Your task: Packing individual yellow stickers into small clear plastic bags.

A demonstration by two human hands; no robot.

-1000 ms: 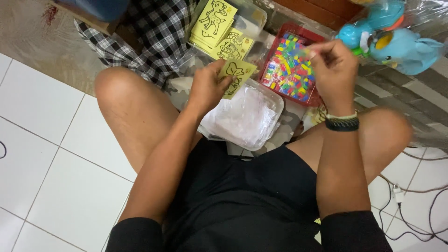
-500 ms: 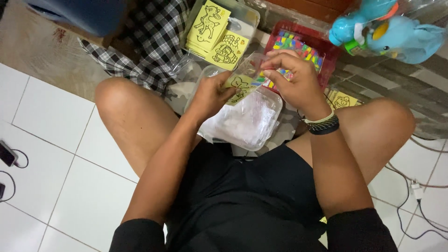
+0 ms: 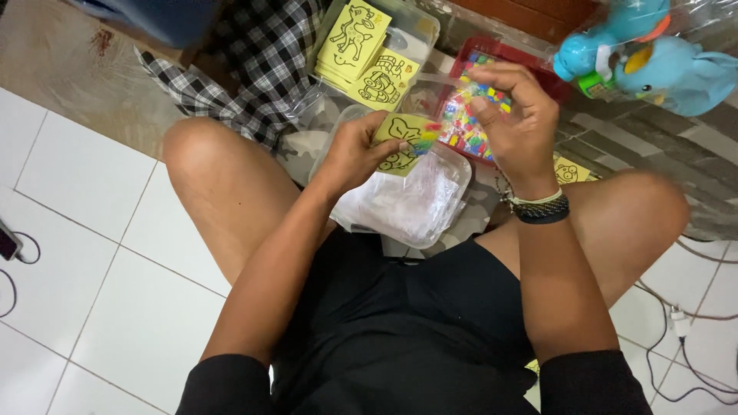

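hands have shifted over the last second: the right hand [image 3: 513,115], which half a second ago lay pressed down on the yellow card [image 3: 403,141] right beside the left, has lifted off and now hovers above the red tray of coloured bits [image 3: 470,123], fingers curled together as if pinching something too small to make out. whether anything sits between those fingertips cannot be told. the left hand [image 3: 355,152] has kept its hold throughout, thumb and fingers clamped on the card's near edge, holding it over the clear plastic tub [image 3: 415,204] with white stuff inside, between the person's knees. the card now shows a patch of bright colour at its right corner, beside the printed outline figure.

judged from this, the right hand looks to be between card and tray, so the card work seems midway rather than finished.

beyond the tub, a clear box holds a stack of more yellow picture cards [image 3: 361,42], a checked cloth [image 3: 254,61] lies to the left on the floor, and a blue toy in plastic wrap [image 3: 638,54] sits at upper right.
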